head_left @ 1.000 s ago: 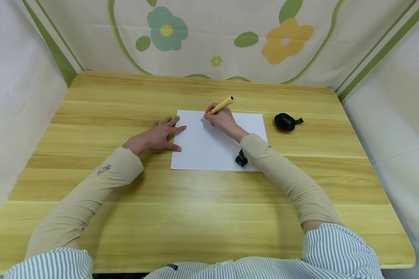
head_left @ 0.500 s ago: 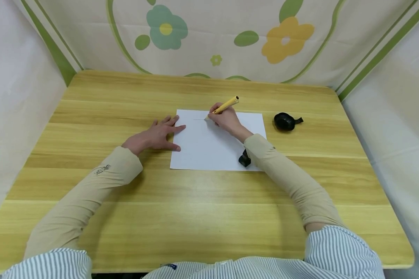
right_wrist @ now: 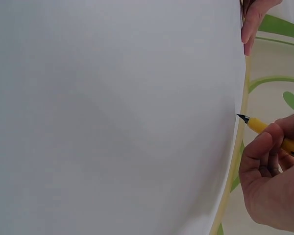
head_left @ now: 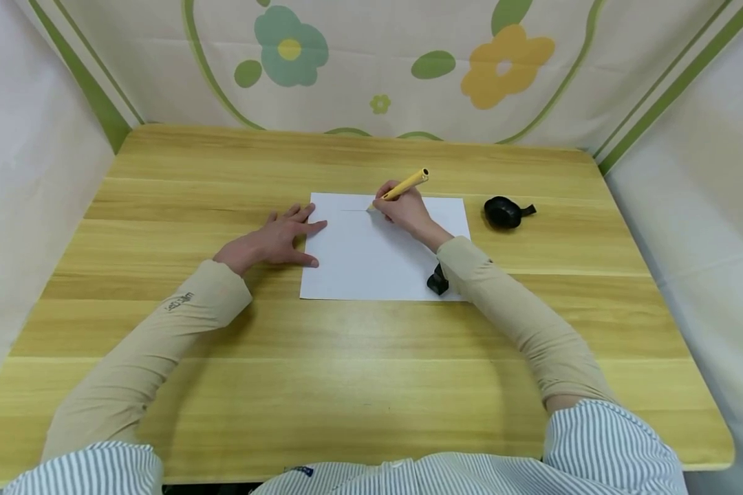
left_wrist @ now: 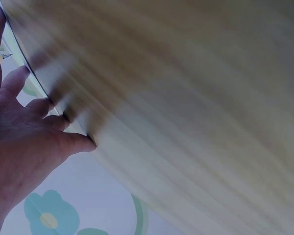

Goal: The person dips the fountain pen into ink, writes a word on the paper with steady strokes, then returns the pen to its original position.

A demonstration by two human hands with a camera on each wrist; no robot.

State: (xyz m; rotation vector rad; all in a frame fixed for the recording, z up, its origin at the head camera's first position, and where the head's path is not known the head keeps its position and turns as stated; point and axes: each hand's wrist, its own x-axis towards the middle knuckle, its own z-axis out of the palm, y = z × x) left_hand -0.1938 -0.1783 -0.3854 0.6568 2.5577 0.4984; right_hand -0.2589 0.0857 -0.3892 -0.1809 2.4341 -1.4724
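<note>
Both arms reach forward in tan cloth sleeves over the light brown wooden worktop. The left hand spreads its fingers wide, with its thumb and pointing finger on the left side of the white sheet of paper. The right hand pinches a long yellow pen in curled fingers, its tip down by a thin line near the paper's top.

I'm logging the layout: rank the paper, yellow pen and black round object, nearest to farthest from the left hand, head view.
1. Paper: touched by the left hand.
2. Yellow pen: in the right hand.
3. Black round object: on the table, right of the paper.
</note>
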